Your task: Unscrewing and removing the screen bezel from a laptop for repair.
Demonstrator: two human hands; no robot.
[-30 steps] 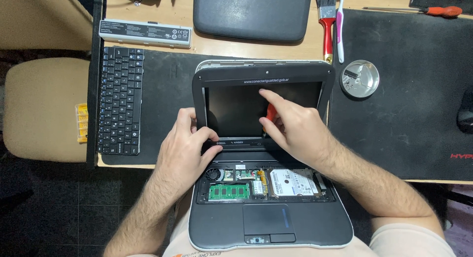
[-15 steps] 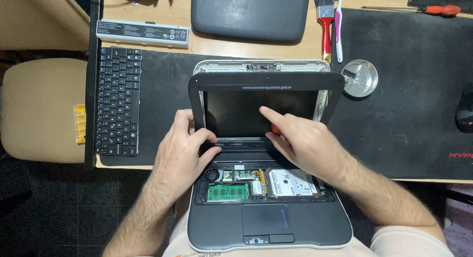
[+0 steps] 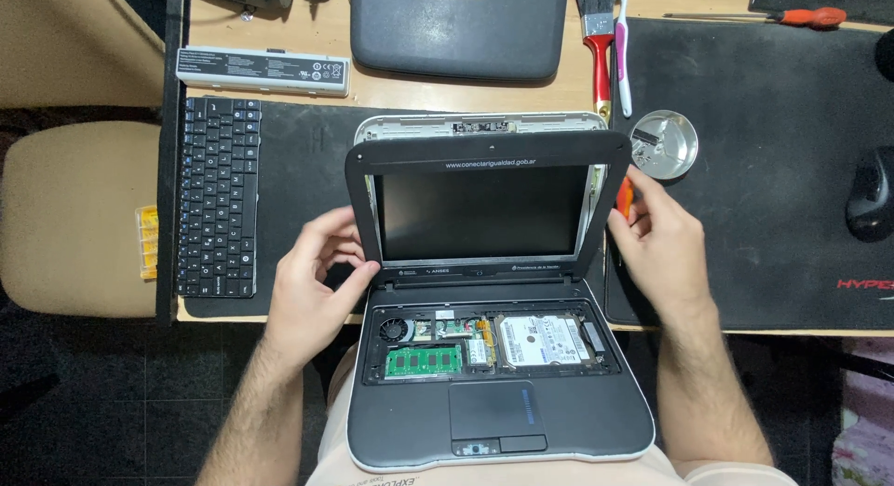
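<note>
A small dark grey laptop [image 3: 494,430] rests on my lap with its keyboard off, exposing the fan, memory stick and hard drive. The dark screen [image 3: 480,211] stands up. Its grey bezel frame [image 3: 484,151] sits loose in front of the white lid back [image 3: 480,123]. My left hand [image 3: 312,281] grips the bezel's lower left corner, thumb by the hinge. Against the bezel's right edge, my right hand [image 3: 656,239] holds a small orange tool [image 3: 624,197], mostly hidden behind the frame.
On the desk lie a detached black keyboard [image 3: 219,197], a white battery pack [image 3: 264,70], a dark cover [image 3: 461,30], a red-handled brush [image 3: 596,30], a round metal dish [image 3: 664,143], a screwdriver [image 3: 792,18] and a mouse [image 3: 871,193]. A beige chair [image 3: 70,216] stands left.
My right hand moved from in front of the screen to the bezel's right edge. The bezel has come away from the lid and now shows the white lid back above it.
</note>
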